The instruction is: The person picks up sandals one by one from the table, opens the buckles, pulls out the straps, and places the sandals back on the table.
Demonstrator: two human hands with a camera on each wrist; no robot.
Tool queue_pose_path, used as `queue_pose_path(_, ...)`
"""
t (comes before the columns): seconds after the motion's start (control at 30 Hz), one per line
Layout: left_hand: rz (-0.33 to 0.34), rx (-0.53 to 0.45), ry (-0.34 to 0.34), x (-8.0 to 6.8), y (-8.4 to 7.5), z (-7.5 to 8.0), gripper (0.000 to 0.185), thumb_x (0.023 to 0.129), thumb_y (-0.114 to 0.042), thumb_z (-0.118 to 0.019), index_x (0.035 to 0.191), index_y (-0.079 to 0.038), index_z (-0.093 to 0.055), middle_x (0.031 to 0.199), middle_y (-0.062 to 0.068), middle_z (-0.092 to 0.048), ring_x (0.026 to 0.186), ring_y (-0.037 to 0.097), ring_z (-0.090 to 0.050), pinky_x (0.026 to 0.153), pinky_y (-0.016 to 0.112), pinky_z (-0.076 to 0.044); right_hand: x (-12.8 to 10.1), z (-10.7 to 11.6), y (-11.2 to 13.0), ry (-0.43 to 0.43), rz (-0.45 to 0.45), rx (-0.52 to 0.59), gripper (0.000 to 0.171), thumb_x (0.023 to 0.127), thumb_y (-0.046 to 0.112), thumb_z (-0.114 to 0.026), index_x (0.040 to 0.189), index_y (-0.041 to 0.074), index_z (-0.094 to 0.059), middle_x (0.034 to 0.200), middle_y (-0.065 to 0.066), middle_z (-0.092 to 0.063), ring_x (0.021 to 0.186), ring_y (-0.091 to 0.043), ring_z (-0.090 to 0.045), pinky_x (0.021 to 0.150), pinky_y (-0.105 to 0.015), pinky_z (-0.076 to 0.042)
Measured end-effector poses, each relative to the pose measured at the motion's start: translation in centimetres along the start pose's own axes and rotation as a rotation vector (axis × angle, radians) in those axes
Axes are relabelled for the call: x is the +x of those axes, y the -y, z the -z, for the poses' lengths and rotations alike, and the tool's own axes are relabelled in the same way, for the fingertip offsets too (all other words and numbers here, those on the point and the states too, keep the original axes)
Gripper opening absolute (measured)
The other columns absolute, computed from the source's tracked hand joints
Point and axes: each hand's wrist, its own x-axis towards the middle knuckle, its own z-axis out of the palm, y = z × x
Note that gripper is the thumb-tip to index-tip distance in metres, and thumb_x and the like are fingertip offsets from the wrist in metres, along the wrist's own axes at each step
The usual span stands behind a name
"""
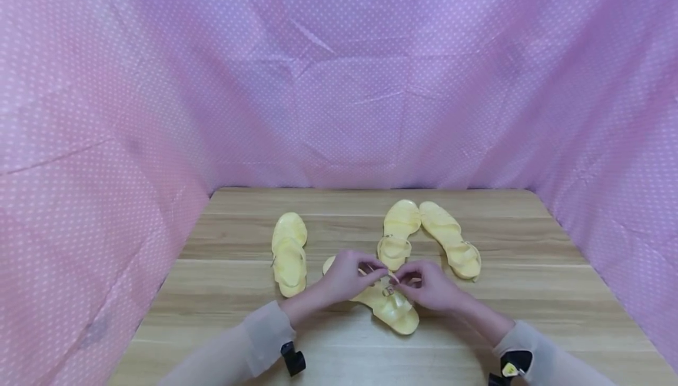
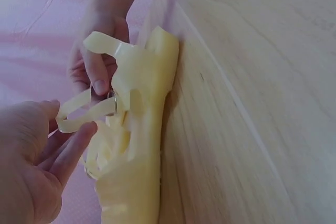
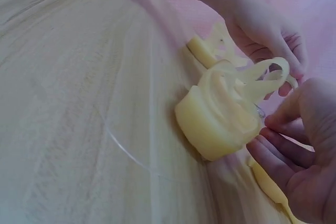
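A pale yellow sandal [image 1: 398,319] lies slantwise on the table in front of the person, its heel end toward the near right. My left hand [image 1: 346,277] pinches the looped ankle strap [image 2: 84,121] between thumb and fingers, raised off the sandal. Close beside it, my right hand [image 1: 430,286] pinches the strap by the small metal buckle [image 2: 112,103]; its fingertips partly hide the buckle in the right wrist view. The left forearm and hand cover the middle and part of the toe end of this sandal in the head view.
Another yellow sandal [image 1: 289,253] lies to the left on the wooden table [image 1: 222,298]. Two more, a middle sandal [image 1: 401,218] and a right sandal [image 1: 450,236], lie behind the hands with toes nearly together. A pink dotted cloth [image 1: 339,109] surrounds the table's back and sides.
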Motion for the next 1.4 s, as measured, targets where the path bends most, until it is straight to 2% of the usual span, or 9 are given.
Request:
queue_pose_path(0.13, -0.027, 0.028, 0.001, 0.8, -0.6, -0.6, 0.017, 0.098, -0.017, -0.078, 0.111, -0.007, -0.083, 0.098, 0.008, -0.084, 0.075, 0.007, -0.075, 0.066, 0.013, -0.057, 0.2, 1.1, 0.1, -0.072, -0.060, 0.040, 0.024, 0.092, -0.014, -0.057, 0.106, -0.004, -0.075, 0.097, -0.020, -0.076, 0.087, -0.021, -0.075, 0.079, -0.028, -0.065)
queue_pose_path(0.27, -0.060, 0.102, 0.022, 1.4, -1.0, -1.3, 0.020, 0.097, -0.014, -0.078, 0.116, -0.008, -0.082, 0.102, 0.008, -0.083, 0.078, 0.009, -0.074, 0.065, 0.009, -0.053, 0.3, 2.4, 0.1, -0.118, -0.065, -0.035, 0.042, 0.084, -0.022, -0.045, 0.107, -0.005, -0.075, 0.096, -0.017, -0.077, 0.085, -0.021, -0.075, 0.076, -0.030, -0.066)
queue_pose_path(0.4, -0.058, 0.189, 0.049, 1.8, -1.3, -2.1, 0.023, 0.096, -0.014, -0.078, 0.119, -0.010, -0.081, 0.106, 0.006, -0.083, 0.076, 0.004, -0.071, 0.062, 0.006, -0.050, 0.2, 2.9, -0.3, -0.143, -0.022, -0.117, 0.046, 0.082, -0.023, -0.043, 0.106, -0.002, -0.077, 0.095, -0.012, -0.079, 0.084, -0.016, -0.074, 0.074, -0.030, -0.065)
queue_pose_path(0.53, -0.032, 0.230, 0.107, 1.7, -1.3, -2.6, 0.023, 0.096, -0.014, -0.078, 0.119, -0.010, -0.081, 0.111, 0.005, -0.083, 0.083, 0.001, -0.073, 0.069, 0.004, -0.052, 0.4, 2.9, -0.4, -0.129, -0.007, -0.132, 0.045, 0.084, -0.023, -0.043, 0.105, -0.002, -0.077, 0.098, -0.012, -0.079, 0.086, -0.017, -0.074, 0.076, -0.030, -0.065)
queue_pose_path(0.7, -0.019, 0.240, 0.102, 0.5, -1.2, -2.0, 0.021, 0.094, -0.016, -0.080, 0.112, -0.007, -0.083, 0.106, 0.005, -0.083, 0.092, 0.008, -0.076, 0.074, 0.007, -0.054, 0.6, 2.5, -0.1, -0.108, 0.004, -0.198, 0.035, 0.090, -0.015, -0.053, 0.103, 0.006, -0.079, 0.100, -0.006, -0.080, 0.090, -0.014, -0.073, 0.079, -0.025, -0.063)
queue_pose_path(0.83, 0.037, 0.261, 0.055, -0.7, -1.0, -1.2, 0.017, 0.087, -0.021, -0.084, 0.099, -0.009, -0.084, 0.091, 0.001, -0.082, 0.077, 0.004, -0.072, 0.066, 0.008, -0.051, 0.8, 1.8, 0.3, -0.053, 0.080, -0.198, 0.019, 0.097, -0.002, -0.066, 0.105, 0.009, -0.080, 0.103, -0.003, -0.081, 0.095, -0.014, -0.075, 0.083, -0.026, -0.064)
queue_pose_path(1.0, 0.109, 0.269, 0.068, -1.8, -1.5, -0.9, 0.015, 0.081, -0.024, -0.088, 0.079, -0.013, -0.079, 0.073, -0.007, -0.077, 0.062, -0.007, -0.059, 0.060, 0.009, -0.048, 1.1, 0.6, 0.8, 0.051, 0.173, -0.204, 0.012, 0.097, 0.011, -0.076, 0.109, 0.012, -0.080, 0.102, 0.002, -0.081, 0.094, -0.010, -0.074, 0.085, -0.030, -0.065)
queue_pose_path(1.23, 0.183, 0.170, 0.084, -2.0, -1.7, -1.3, 0.014, 0.082, -0.017, -0.087, 0.072, -0.014, -0.078, 0.064, -0.008, -0.075, 0.054, -0.014, -0.058, 0.055, 0.010, -0.052, 1.3, 0.1, 1.3, 0.132, 0.183, -0.205, 0.013, 0.093, 0.011, -0.080, 0.105, 0.014, -0.081, 0.099, 0.004, -0.079, 0.091, -0.005, -0.072, 0.083, -0.029, -0.064)
queue_pose_path(1.4, 0.229, 0.084, 0.083, -2.0, -1.4, -1.4, 0.013, 0.082, -0.015, -0.089, 0.074, -0.013, -0.079, 0.066, -0.006, -0.075, 0.056, -0.010, -0.062, 0.056, 0.013, -0.055, 1.6, 0.5, 0.7, 0.163, 0.182, -0.176, 0.012, 0.094, 0.015, -0.081, 0.106, 0.016, -0.082, 0.099, 0.003, -0.078, 0.093, -0.006, -0.073, 0.084, -0.027, -0.064)
